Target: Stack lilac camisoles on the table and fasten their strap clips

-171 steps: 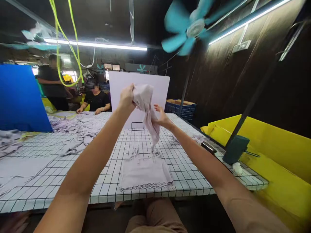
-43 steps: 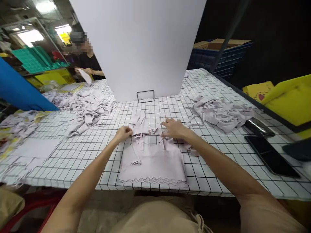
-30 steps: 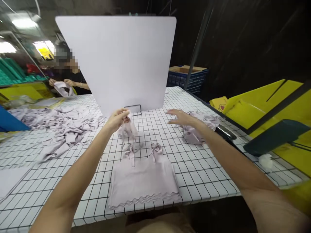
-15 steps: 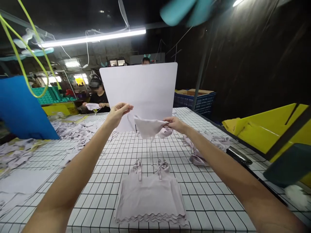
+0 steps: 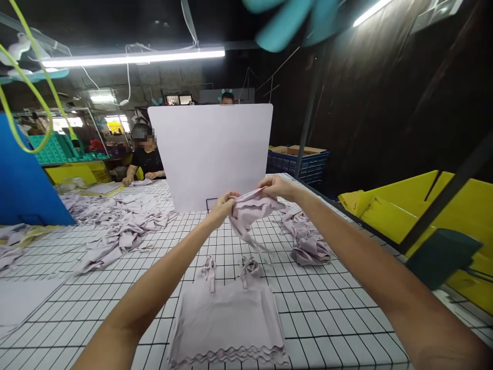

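Holding a pale lilac garment (image 5: 252, 209) aloft, we seem to draw its edge taut so the crumpled cloth hangs free. It is above and beyond a stack of strappy tops (image 5: 231, 313) on the checked tablecloth (image 5: 327, 329), apparently squared so the scalloped hems line up. Our left hand (image 5: 224, 206) pinches one end; our right hand (image 5: 278, 186), slightly higher, grips the other, both reaching forward.

Tube lights (image 5: 134, 58) glow below a dark ceiling (image 5: 127, 20).
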Demonstrator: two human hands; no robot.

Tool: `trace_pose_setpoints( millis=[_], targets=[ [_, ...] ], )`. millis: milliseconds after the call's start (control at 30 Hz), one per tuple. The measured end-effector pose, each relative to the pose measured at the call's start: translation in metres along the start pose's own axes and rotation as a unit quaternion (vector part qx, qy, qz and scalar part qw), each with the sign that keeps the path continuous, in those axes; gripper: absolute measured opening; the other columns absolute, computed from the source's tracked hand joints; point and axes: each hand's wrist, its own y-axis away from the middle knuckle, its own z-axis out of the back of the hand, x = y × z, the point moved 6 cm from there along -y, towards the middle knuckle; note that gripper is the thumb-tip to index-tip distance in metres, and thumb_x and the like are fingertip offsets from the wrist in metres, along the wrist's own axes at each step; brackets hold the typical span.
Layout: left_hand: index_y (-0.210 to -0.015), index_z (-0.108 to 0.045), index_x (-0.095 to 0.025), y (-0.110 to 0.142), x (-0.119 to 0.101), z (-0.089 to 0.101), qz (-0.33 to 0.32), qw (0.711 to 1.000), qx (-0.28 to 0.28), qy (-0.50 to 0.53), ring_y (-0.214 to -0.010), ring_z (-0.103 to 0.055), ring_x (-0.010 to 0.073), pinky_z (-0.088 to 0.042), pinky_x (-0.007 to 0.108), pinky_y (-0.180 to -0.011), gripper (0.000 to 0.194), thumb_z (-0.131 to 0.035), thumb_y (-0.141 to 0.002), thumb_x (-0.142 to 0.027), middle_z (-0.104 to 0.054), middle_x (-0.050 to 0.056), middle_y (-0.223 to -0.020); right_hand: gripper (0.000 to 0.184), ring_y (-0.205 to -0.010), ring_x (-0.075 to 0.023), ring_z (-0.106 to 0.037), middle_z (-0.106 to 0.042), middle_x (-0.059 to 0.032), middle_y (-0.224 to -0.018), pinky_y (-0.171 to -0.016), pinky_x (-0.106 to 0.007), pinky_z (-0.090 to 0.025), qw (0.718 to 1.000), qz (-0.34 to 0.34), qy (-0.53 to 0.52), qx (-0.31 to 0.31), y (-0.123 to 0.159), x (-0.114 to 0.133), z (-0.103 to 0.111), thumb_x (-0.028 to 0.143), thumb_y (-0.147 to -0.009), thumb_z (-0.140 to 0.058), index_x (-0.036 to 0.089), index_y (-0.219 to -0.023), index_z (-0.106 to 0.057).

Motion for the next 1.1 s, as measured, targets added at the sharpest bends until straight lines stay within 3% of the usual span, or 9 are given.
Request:
trace_pose_setpoints(
  millis=[167, 267, 400, 567, 700, 800, 933, 1000, 1100],
  targets=[
    [-0.097, -0.071, -0.018, -0.004, -0.019, 0.0, -0.02, 0.998, 0.049, 0.026, -0.087, -0.063, 0.0168, -0.047, 0.026, -0.076, 0.028, -0.073, -0.081, -0.041, -0.07, 0.004, -0.092, 0.049, -0.057, -0.0119, -0.056, -0.066, -0.0019, -0.066, -0.051, -0.024, -0.044, 0.993, -0.018, -0.11, 0.03, -0.005, 0.001, -0.011, 0.061, -0.062, -0.084, 0.016, -0.077, -0.071],
    [-0.093, -0.071, -0.014, -0.004, -0.028, 0.0, -0.012, 0.996, 0.07, 0.058, -0.072, -0.061, 0.0138, -0.047, 0.024, -0.065, 0.032, -0.078, -0.075, -0.04, -0.068, 0.004, -0.082, 0.048, -0.053, -0.0093, -0.052, -0.062, 0.0002, -0.063, -0.047, -0.022, -0.041, 0.988, -0.039, -0.132, 0.073, -0.008, 0.003, -0.014, 0.056, -0.062, -0.089, 0.015, -0.079, -0.071],
    [-0.092, -0.069, -0.016, 0.001, -0.035, 0.026, 0.021, 0.997, 0.063, 0.036, -0.057, -0.057, 0.0118, -0.038, 0.023, -0.047, 0.033, -0.082, -0.074, -0.04, -0.066, 0.003, -0.073, 0.043, -0.06, -0.0084, -0.055, -0.061, -0.0003, -0.066, -0.05, -0.02, -0.042, 0.986, -0.065, -0.12, 0.101, 0.001, -0.005, 0.012, 0.043, -0.058, -0.095, 0.011, -0.072, -0.069],
    [-0.076, -0.069, -0.015, 0.01, -0.032, 0.049, 0.072, 0.992, 0.106, -0.003, -0.048, -0.049, 0.0094, -0.035, 0.024, -0.041, 0.036, -0.08, -0.079, -0.05, -0.058, 0.003, -0.06, 0.044, -0.057, -0.0069, -0.051, -0.058, 0.0011, -0.066, -0.047, -0.019, -0.038, 0.987, -0.064, -0.121, 0.084, 0.007, -0.014, 0.035, 0.045, -0.058, -0.095, 0.012, -0.073, -0.069],
    [-0.065, -0.06, -0.018, -0.001, -0.003, 0.06, 0.099, 0.993, 0.065, 0.02, -0.04, -0.037, 0.0082, -0.042, 0.028, -0.046, 0.047, -0.074, -0.08, -0.06, -0.038, -0.005, -0.044, 0.049, -0.058, -0.011, -0.055, -0.063, -0.0031, -0.07, -0.049, -0.024, -0.044, 0.994, -0.071, -0.074, 0.033, -0.009, -0.041, 0.032, 0.055, -0.06, -0.091, 0.015, -0.076, -0.068],
    [-0.069, -0.062, -0.017, -0.011, 0.043, 0.07, 0.113, 0.993, 0.021, -0.009, -0.049, -0.05, 0.0121, -0.05, 0.032, -0.058, 0.039, -0.078, -0.078, -0.052, -0.051, 0.0, -0.053, 0.046, -0.068, -0.0161, -0.062, -0.07, -0.0074, -0.081, -0.062, -0.029, -0.052, 0.996, -0.086, 0.023, -0.016, -0.022, -0.085, 0.021, 0.057, -0.068, -0.083, 0.016, -0.085, -0.072],
    [-0.08, -0.067, -0.017, -0.003, 0.108, 0.088, 0.12, 0.989, -0.043, -0.08, -0.071, -0.061, 0.0165, -0.05, 0.031, -0.07, 0.024, -0.082, -0.071, -0.033, -0.066, 0.005, -0.076, 0.035, -0.083, -0.02, -0.063, -0.071, -0.0069, -0.084, -0.078, -0.033, -0.051, 0.987, -0.117, 0.094, -0.06, -0.016, -0.156, -0.006, 0.046, -0.067, -0.083, 0.017, -0.082, -0.073],
    [-0.083, -0.069, -0.018, 0.007, 0.131, 0.086, 0.111, 0.987, -0.04, -0.112, -0.081, -0.063, 0.0185, -0.05, 0.032, -0.078, 0.019, -0.08, -0.07, -0.028, -0.069, 0.006, -0.085, 0.031, -0.087, -0.0212, -0.063, -0.072, -0.0068, -0.086, -0.083, -0.035, -0.05, 0.986, -0.112, 0.108, -0.052, -0.005, -0.178, -0.027, 0.047, -0.07, -0.078, 0.018, -0.082, -0.073],
    [-0.082, -0.074, -0.02, 0.02, 0.15, 0.063, 0.093, 0.985, 0.031, -0.144, -0.096, -0.065, 0.0228, -0.048, 0.037, -0.093, 0.013, -0.077, -0.071, -0.024, -0.073, 0.008, -0.096, 0.031, -0.088, -0.0212, -0.063, -0.073, -0.006, -0.091, -0.085, -0.036, -0.048, 0.992, -0.082, 0.096, 0.024, 0.012, -0.191, -0.069, 0.049, -0.071, -0.075, 0.02, -0.083, -0.075]
  ],
)
